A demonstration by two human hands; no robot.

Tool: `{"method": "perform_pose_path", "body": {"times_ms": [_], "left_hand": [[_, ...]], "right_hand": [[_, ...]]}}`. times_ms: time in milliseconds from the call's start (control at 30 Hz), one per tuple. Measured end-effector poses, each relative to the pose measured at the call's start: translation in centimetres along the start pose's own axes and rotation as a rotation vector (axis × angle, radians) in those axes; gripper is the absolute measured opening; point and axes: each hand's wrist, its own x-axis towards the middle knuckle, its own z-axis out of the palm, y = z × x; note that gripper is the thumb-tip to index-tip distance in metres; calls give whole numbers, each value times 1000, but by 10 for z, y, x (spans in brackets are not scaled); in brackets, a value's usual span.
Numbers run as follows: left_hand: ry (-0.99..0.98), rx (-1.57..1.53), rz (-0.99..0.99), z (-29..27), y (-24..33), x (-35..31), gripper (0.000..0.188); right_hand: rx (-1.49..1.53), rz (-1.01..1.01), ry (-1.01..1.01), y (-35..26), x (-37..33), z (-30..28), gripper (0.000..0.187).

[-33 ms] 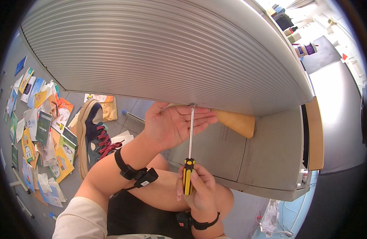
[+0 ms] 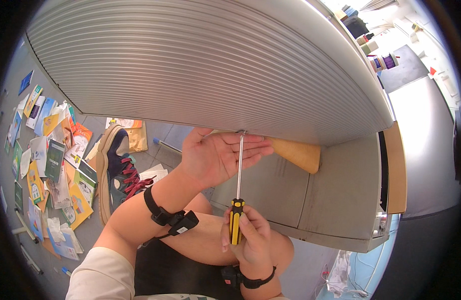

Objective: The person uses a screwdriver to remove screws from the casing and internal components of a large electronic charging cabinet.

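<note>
My right hand [image 2: 253, 235] is closed around the yellow and black handle of a screwdriver [image 2: 236, 220]. Its long metal shaft points away from me, and the tip meets a small metal fitting [image 2: 241, 132] on the lower edge of a grey ridged panel [image 2: 205, 75]. My left hand [image 2: 218, 156] lies palm up at that edge, its fingers stretched out to the right behind the shaft. The thumb and upper fingers touch or nearly touch the panel's edge. Below the panel a grey cabinet compartment [image 2: 340, 190] stands open.
Inside the compartment lies a tan, wedge-like piece [image 2: 300, 155]. Left of me are a laced shoe [image 2: 113, 170] and many scattered booklets and papers [image 2: 55, 160] on the floor. A spool of purple thread [image 2: 388, 61] and a dark surface [image 2: 425, 175] are at the right.
</note>
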Motion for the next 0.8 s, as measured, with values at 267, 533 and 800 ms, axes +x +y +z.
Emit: {"method": "perform_pose_path", "body": {"times_ms": [267,533,800], "left_hand": [[-9,14,-13,2,1,0,84],[-12,-17,-15,1,0,0,80],[-5,2,-11,2,0,0,80]], "right_hand": [[21,9,-2,-2,0,2,33],[19,3,-10,-1,0,1,32],[80,24,31,6,-4,7,33]]}}
